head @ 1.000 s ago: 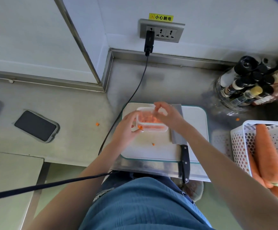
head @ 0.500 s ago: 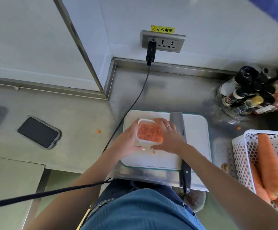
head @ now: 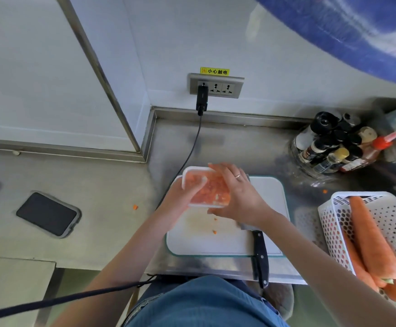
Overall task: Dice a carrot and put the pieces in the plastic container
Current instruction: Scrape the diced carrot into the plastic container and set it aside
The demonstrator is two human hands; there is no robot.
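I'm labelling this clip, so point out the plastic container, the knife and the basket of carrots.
plastic container (head: 193, 176): head view, white rim.
knife (head: 260, 256): head view, black handle.
basket of carrots (head: 329, 223): head view, perforated white wall.

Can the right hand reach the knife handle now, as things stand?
Probably yes, once it lets go: the right hand holds the plastic container, and the knife handle lies uncovered just below its wrist at the cutting board edge.
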